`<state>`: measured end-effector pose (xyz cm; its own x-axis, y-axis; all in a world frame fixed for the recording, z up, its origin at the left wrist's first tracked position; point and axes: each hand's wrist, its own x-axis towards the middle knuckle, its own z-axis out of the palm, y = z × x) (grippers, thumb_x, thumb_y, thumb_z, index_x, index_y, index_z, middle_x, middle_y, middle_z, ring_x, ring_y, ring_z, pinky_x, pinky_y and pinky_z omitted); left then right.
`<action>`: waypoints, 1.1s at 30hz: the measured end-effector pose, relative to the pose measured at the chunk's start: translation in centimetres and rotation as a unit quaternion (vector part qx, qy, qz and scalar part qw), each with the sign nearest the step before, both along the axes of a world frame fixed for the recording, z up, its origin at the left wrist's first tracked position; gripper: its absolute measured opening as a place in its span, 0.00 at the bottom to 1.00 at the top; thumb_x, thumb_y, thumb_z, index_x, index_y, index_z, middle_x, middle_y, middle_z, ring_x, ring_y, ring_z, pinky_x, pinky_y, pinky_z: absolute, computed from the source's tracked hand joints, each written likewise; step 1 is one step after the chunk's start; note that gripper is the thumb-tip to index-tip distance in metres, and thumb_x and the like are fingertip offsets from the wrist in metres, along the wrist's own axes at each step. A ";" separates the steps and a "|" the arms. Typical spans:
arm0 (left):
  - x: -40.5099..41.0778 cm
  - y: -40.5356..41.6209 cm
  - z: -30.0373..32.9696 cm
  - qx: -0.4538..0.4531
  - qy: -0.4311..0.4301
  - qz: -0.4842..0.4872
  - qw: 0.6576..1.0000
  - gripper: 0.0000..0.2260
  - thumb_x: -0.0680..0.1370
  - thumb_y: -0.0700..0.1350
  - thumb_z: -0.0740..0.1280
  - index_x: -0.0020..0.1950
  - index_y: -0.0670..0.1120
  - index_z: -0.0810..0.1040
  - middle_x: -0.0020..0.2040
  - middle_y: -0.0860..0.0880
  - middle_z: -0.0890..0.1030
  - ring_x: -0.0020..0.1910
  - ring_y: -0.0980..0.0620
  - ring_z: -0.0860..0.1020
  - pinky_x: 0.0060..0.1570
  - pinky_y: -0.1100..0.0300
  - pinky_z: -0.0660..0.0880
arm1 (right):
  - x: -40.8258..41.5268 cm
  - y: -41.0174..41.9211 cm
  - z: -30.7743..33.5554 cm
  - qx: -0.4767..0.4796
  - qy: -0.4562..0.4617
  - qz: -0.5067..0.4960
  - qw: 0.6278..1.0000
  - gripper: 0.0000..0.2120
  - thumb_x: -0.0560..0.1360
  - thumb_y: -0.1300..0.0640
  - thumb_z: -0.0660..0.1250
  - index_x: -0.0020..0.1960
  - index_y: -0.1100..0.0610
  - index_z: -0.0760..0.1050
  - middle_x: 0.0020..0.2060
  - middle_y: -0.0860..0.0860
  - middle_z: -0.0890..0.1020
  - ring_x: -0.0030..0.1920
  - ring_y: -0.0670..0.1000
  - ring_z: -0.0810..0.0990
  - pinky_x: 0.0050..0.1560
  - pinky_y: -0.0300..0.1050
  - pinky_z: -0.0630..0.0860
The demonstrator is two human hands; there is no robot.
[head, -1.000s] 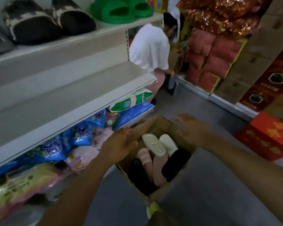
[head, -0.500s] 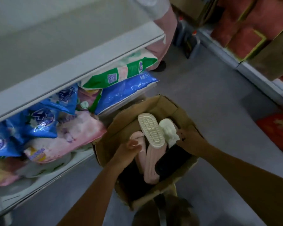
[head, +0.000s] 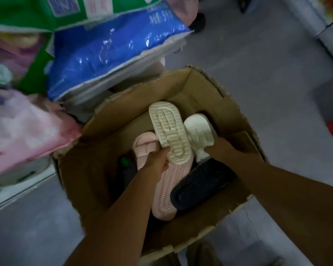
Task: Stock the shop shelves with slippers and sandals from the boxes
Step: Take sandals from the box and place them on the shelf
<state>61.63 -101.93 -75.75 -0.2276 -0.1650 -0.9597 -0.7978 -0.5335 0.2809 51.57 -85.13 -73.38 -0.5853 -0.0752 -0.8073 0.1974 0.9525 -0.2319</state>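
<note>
An open cardboard box (head: 204, 87) stands on the floor and holds several slippers. A cream slipper (head: 169, 131) lies sole up on top, and my left hand (head: 156, 162) grips its near end. A second cream slipper (head: 198, 131) lies beside it, strap up, with my right hand (head: 221, 150) closed on its near end. Under them are a pink slipper (head: 165, 191) lying sole up, another pink slipper (head: 144, 144) lying strap up, and a black slipper (head: 202, 185).
Blue (head: 112, 50), green (head: 37, 12) and pink (head: 21, 131) soft plastic packs crowd the bottom shelf at left, right against the box. Grey floor (head: 267, 64) stretches to the right. Another person's dark shoe (head: 198, 22) is at the top.
My head has tipped down and closer to the box. Both hands went from the box rim down inside, and each has closed on a cream slipper.
</note>
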 end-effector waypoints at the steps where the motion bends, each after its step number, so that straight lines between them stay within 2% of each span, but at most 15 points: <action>1: -0.2 0.2 -0.5 0.008 0.004 0.009 1.000 0.17 0.77 0.48 0.67 0.64 0.44 0.75 0.59 0.43 0.79 0.55 0.46 0.76 0.48 0.58 0.74 | 0.1 0.1 -0.7 0.013 -0.007 -0.015 1.000 0.17 0.79 0.57 0.61 0.65 0.65 0.70 0.61 0.63 0.74 0.62 0.62 0.73 0.62 0.52 0.71; 4: -0.7 0.6 -1.2 0.013 0.017 0.055 0.998 0.16 0.78 0.42 0.66 0.66 0.42 0.74 0.60 0.40 0.79 0.53 0.45 0.77 0.47 0.55 0.77 | 0.1 0.3 -1.8 0.023 -0.023 -0.066 0.997 0.19 0.77 0.54 0.64 0.65 0.63 0.70 0.62 0.61 0.74 0.62 0.60 0.73 0.62 0.52 0.72; 7: -0.7 0.1 -0.4 0.029 0.045 0.092 0.994 0.14 0.78 0.38 0.65 0.64 0.41 0.75 0.59 0.40 0.79 0.53 0.45 0.78 0.44 0.55 0.77 | 0.0 0.2 -2.2 0.032 -0.031 -0.125 0.991 0.29 0.74 0.54 0.70 0.70 0.63 0.65 0.66 0.60 0.71 0.65 0.60 0.71 0.61 0.51 0.72; 11: 0.8 -1.1 1.9 0.053 0.096 0.094 0.990 0.10 0.76 0.38 0.68 0.57 0.45 0.77 0.56 0.42 0.82 0.53 0.46 0.80 0.52 0.51 0.78 | 0.6 -0.2 -1.6 0.010 -0.051 -0.179 0.983 0.34 0.71 0.60 0.74 0.71 0.66 0.63 0.67 0.61 0.70 0.66 0.61 0.70 0.65 0.52 0.71; 13: 2.2 -1.3 3.0 -0.016 0.099 0.042 0.994 0.12 0.74 0.39 0.72 0.56 0.47 0.76 0.56 0.45 0.82 0.53 0.46 0.81 0.55 0.50 0.78 | 1.0 -0.4 -1.2 -0.008 -0.049 -0.205 0.978 0.32 0.68 0.60 0.76 0.68 0.66 0.67 0.63 0.61 0.74 0.63 0.61 0.73 0.62 0.53 0.73; 15: 3.8 -1.3 3.9 -0.151 0.089 -0.043 0.984 0.14 0.71 0.43 0.75 0.51 0.49 0.73 0.52 0.49 0.81 0.48 0.51 0.80 0.48 0.56 0.79 | 1.4 -0.9 -0.5 -0.010 -0.020 -0.221 0.975 0.36 0.64 0.55 0.78 0.66 0.63 0.68 0.59 0.59 0.75 0.59 0.60 0.75 0.60 0.55 0.75; 17: 5.5 -1.1 4.4 -0.305 0.108 -0.149 0.934 0.16 0.70 0.47 0.75 0.50 0.51 0.70 0.49 0.53 0.77 0.45 0.57 0.77 0.40 0.62 0.75 | 1.6 -1.4 0.1 -0.015 0.027 -0.215 0.976 0.40 0.61 0.50 0.80 0.67 0.59 0.67 0.60 0.55 0.75 0.61 0.58 0.74 0.60 0.55 0.74; 19: 7.1 -0.7 4.3 -0.428 0.121 -0.267 0.855 0.16 0.70 0.48 0.73 0.53 0.50 0.70 0.53 0.51 0.74 0.48 0.54 0.76 0.40 0.62 0.74 | 1.6 -2.1 0.8 -0.072 0.081 -0.204 0.973 0.40 0.61 0.50 0.80 0.68 0.58 0.67 0.60 0.53 0.75 0.62 0.56 0.74 0.60 0.50 0.73; 20: 7.8 -0.4 4.2 -0.457 0.120 -0.312 0.824 0.17 0.71 0.48 0.73 0.55 0.49 0.70 0.56 0.51 0.72 0.52 0.53 0.75 0.42 0.61 0.75 | 1.7 -2.6 1.0 -0.100 0.106 -0.190 0.971 0.39 0.61 0.49 0.80 0.67 0.57 0.68 0.59 0.52 0.76 0.60 0.54 0.75 0.57 0.49 0.74; 22: 8.8 0.3 3.2 -0.456 0.112 -0.379 0.797 0.19 0.71 0.51 0.73 0.58 0.50 0.70 0.58 0.51 0.70 0.57 0.52 0.72 0.47 0.59 0.75 | 1.9 -3.9 1.4 -0.115 0.149 -0.159 0.969 0.35 0.62 0.46 0.78 0.63 0.56 0.69 0.53 0.50 0.76 0.53 0.52 0.76 0.50 0.47 0.75; 24: 9.5 0.7 1.8 -0.416 0.102 -0.415 0.803 0.21 0.70 0.55 0.72 0.60 0.51 0.72 0.60 0.50 0.70 0.61 0.51 0.69 0.53 0.57 0.74 | 1.9 -5.2 1.3 -0.110 0.187 -0.155 0.964 0.28 0.66 0.47 0.75 0.59 0.58 0.69 0.47 0.51 0.76 0.47 0.53 0.77 0.42 0.45 0.72; 25: 9.7 0.8 1.4 -0.387 0.100 -0.401 0.825 0.21 0.71 0.55 0.72 0.60 0.51 0.73 0.62 0.50 0.70 0.62 0.51 0.69 0.56 0.56 0.73 | 2.1 -5.8 1.3 -0.112 0.201 -0.166 0.959 0.21 0.69 0.49 0.73 0.55 0.58 0.70 0.45 0.51 0.77 0.45 0.55 0.78 0.40 0.44 0.71; 28: 10.2 0.9 0.9 -0.364 0.119 -0.324 0.865 0.13 0.73 0.48 0.70 0.57 0.51 0.76 0.62 0.50 0.71 0.63 0.50 0.70 0.59 0.55 0.72 | 3.1 -6.4 0.9 -0.098 0.231 -0.198 0.947 0.04 0.74 0.57 0.64 0.46 0.56 0.70 0.41 0.53 0.76 0.45 0.57 0.78 0.41 0.45 0.70; 31: 10.8 0.5 1.2 -0.424 0.108 -0.290 0.851 0.13 0.73 0.41 0.69 0.57 0.48 0.77 0.61 0.48 0.71 0.62 0.48 0.69 0.57 0.55 0.73 | 5.2 -5.7 0.8 -0.054 0.200 -0.187 0.960 0.03 0.75 0.57 0.59 0.48 0.53 0.69 0.43 0.51 0.73 0.44 0.54 0.73 0.43 0.45 0.68; 33: 11.0 0.0 1.4 -0.421 0.077 -0.271 0.862 0.15 0.73 0.39 0.68 0.59 0.48 0.76 0.62 0.47 0.69 0.61 0.47 0.69 0.56 0.54 0.72 | 6.4 -5.4 0.8 -0.031 0.196 -0.142 0.970 0.05 0.76 0.56 0.61 0.50 0.54 0.72 0.43 0.50 0.72 0.44 0.51 0.71 0.45 0.43 0.66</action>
<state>72.66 -101.89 -74.34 -0.6041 -0.6177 -0.5035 -0.7847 0.3508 0.5111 57.99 -90.52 -72.58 -0.8511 0.0922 -0.5169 0.3339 0.8548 -0.3973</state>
